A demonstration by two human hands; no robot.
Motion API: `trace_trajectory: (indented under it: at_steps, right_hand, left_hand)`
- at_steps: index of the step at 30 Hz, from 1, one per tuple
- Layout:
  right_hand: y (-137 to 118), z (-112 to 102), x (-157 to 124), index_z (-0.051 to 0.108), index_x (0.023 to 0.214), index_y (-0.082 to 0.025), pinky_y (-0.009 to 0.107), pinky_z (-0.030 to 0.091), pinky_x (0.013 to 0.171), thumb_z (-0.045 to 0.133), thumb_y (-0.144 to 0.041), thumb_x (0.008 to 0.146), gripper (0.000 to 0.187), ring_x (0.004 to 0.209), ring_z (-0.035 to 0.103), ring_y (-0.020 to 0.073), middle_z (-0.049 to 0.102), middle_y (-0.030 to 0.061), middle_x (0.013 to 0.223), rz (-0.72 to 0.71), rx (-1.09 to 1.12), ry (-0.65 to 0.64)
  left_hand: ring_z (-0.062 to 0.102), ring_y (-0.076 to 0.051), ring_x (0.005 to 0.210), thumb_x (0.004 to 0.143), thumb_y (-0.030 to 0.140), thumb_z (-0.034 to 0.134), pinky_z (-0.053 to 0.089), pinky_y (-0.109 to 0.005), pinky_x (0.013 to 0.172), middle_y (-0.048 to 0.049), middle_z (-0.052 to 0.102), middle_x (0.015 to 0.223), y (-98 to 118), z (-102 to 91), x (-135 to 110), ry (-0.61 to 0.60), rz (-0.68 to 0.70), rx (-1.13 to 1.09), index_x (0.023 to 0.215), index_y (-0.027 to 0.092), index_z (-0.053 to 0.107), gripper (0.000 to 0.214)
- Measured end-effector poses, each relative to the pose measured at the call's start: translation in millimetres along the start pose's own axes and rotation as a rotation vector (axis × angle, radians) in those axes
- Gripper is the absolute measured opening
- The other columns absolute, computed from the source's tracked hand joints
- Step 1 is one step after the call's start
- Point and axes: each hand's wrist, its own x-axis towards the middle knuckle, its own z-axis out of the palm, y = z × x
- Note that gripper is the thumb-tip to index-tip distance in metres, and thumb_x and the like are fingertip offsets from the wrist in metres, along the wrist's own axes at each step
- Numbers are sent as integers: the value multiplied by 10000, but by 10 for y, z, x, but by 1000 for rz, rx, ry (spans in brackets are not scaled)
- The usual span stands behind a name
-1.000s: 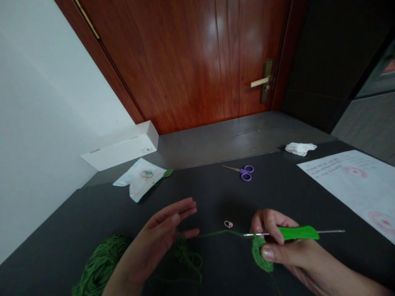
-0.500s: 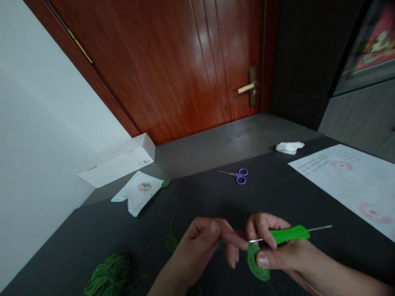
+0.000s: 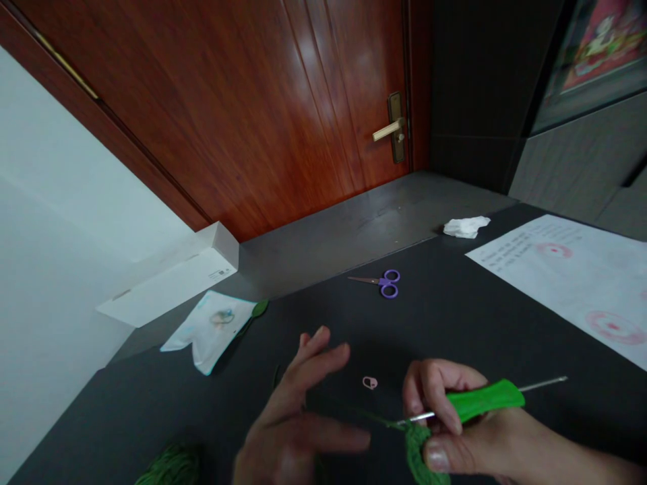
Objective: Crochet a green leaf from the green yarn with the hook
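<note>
My right hand is closed round a crochet hook with a bright green handle and a thin metal shaft, low right on the dark table. Its thumb pins a small green crocheted piece under the hook. A green yarn strand runs from the hook's tip leftward. My left hand hovers beside it with its fingers spread and slightly blurred, holding nothing I can see. A small pink stitch marker lies between the two hands. A ball of green yarn sits at the bottom left edge.
Purple scissors lie further back. A white packet and a green leaf-shaped piece are at the left, with a white box behind. A printed sheet covers the right side, and a crumpled tissue sits beyond. A wooden door stands behind.
My left hand came in to pinch near the hook, then drew back and spread its fingers. The view tilted and shifted, so the yarn ball sits lower in frame. The right hand keeps its grip.
</note>
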Motion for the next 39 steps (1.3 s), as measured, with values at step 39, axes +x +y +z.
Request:
trace_trajectory:
  at_steps: [39]
  right_hand:
    - [17,-213,-165,687,813,-251,291,448,632,424,-521,970,409,697,552,188,605,37,736,-223,-465,-102]
  left_hand:
    - [578,-138,749,671,280,799,466,-311,777,-5,617,847,-213,489,-36,-119,-328,-466,1415,201,443,829]
